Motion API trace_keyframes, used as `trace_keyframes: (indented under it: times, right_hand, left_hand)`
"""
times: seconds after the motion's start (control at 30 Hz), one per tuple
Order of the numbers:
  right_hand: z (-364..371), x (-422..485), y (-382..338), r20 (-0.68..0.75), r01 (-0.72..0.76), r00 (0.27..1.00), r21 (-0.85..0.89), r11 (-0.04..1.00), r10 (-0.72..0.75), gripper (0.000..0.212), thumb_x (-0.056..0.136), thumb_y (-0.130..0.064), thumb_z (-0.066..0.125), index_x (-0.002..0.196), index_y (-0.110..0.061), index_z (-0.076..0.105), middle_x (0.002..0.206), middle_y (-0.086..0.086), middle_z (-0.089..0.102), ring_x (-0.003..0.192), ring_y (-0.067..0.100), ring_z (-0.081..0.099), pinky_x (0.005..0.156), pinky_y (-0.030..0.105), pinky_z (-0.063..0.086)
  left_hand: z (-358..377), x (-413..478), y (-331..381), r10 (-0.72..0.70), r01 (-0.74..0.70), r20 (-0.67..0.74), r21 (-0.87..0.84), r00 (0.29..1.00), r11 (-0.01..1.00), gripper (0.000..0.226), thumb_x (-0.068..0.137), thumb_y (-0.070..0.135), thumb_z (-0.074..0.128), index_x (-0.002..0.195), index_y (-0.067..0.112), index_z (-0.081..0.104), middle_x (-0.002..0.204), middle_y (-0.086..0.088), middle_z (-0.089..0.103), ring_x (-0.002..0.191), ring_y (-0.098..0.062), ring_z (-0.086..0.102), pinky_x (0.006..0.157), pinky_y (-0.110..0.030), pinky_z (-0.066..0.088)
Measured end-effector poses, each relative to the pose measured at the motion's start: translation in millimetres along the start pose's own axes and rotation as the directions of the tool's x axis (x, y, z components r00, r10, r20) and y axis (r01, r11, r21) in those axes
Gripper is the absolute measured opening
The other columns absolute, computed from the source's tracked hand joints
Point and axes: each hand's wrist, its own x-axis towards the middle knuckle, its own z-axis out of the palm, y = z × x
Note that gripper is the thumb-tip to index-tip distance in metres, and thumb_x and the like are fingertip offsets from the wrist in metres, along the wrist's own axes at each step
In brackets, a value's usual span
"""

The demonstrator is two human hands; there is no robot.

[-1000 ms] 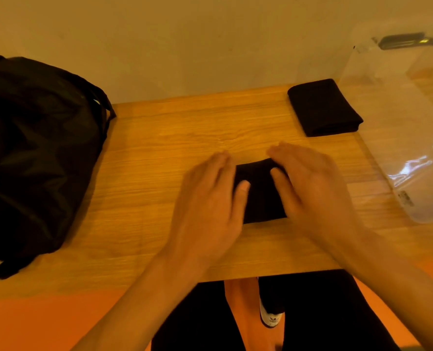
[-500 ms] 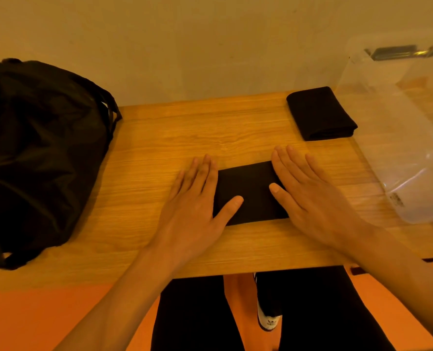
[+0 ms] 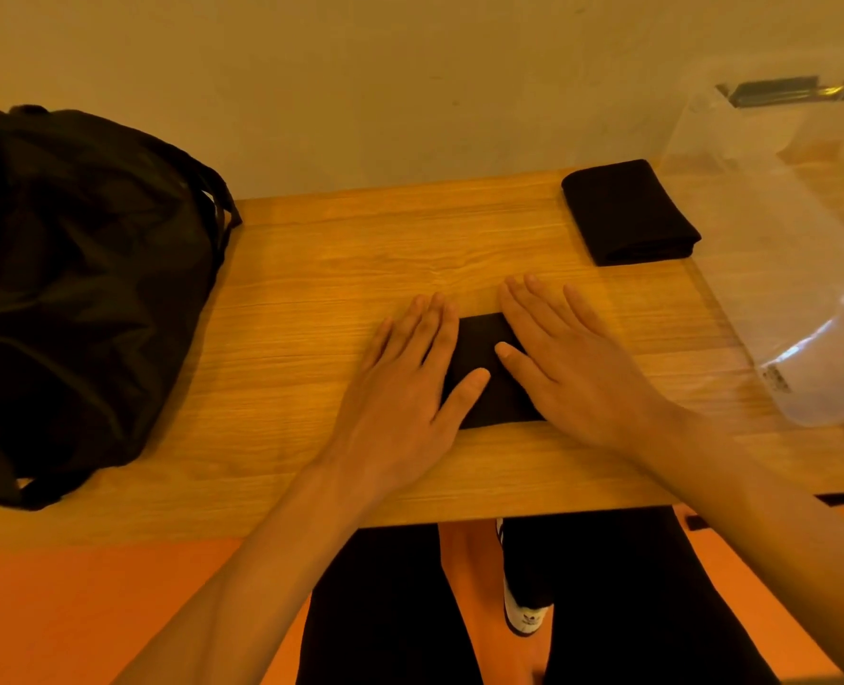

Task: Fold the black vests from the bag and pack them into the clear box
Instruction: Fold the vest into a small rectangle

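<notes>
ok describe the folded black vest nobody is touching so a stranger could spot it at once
Start at the light wooden table and look to its far right corner, beside the clear plastic box. The untouched folded black vest lies there as a neat dark square. Unlike the pressed black vest at mid-table, flattened under the left hand and right hand, no hand is on it.

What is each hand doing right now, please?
Left hand: open, flat, pressing the folded vest.
Right hand: open, flat, pressing the same vest.

Both flat hands, left hand (image 3: 405,388) and right hand (image 3: 573,368), press the folded vest (image 3: 484,358).
</notes>
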Motion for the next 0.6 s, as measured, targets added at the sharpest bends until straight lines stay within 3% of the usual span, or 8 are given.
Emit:
trace_keyframes:
  times: [0.13,0.37,0.6]
  right_hand:
    - [2,-6,7,0.013,-0.038,0.999,0.062,0.997,0.037,0.081,0.092,-0.064,-0.004,0.161,-0.022,-0.007,0.169,-0.005,-0.008,0.152,0.005,-0.017,0.126,0.036,-0.009]
    - [2,-3,10,0.032,-0.039,0.999,0.049,0.998,0.037,0.080,0.093,-0.065,-0.004,0.161,-0.023,-0.006,0.169,-0.005,-0.005,0.153,0.007,-0.014,0.126,0.037,-0.007]
    - [-2,-4,13,0.080,-0.047,0.996,0.142,0.989,0.036,0.088,0.086,-0.075,-0.002,0.161,-0.029,-0.006,0.169,-0.008,-0.005,0.153,0.004,-0.013,0.127,0.036,-0.005]
  left_hand:
    - [-4,-4,-10,-0.026,0.026,0.043,-0.018,0.999,0.999,0.094,0.081,0.081,-0.020,0.160,0.030,-0.016,0.168,0.011,-0.017,0.152,-0.004,-0.022,0.127,-0.036,-0.007]
    - [-5,1,-22,-0.054,0.045,0.067,0.131,0.996,0.990,0.092,0.079,0.086,-0.015,0.157,0.037,-0.023,0.169,0.008,-0.015,0.154,-0.009,-0.020,0.127,-0.040,-0.004]
    - [-11,-1,-26,-0.060,0.046,0.109,0.124,0.992,0.991,0.099,0.071,0.090,-0.019,0.155,0.040,-0.025,0.168,0.013,-0.019,0.152,-0.005,-0.022,0.127,-0.038,-0.005]
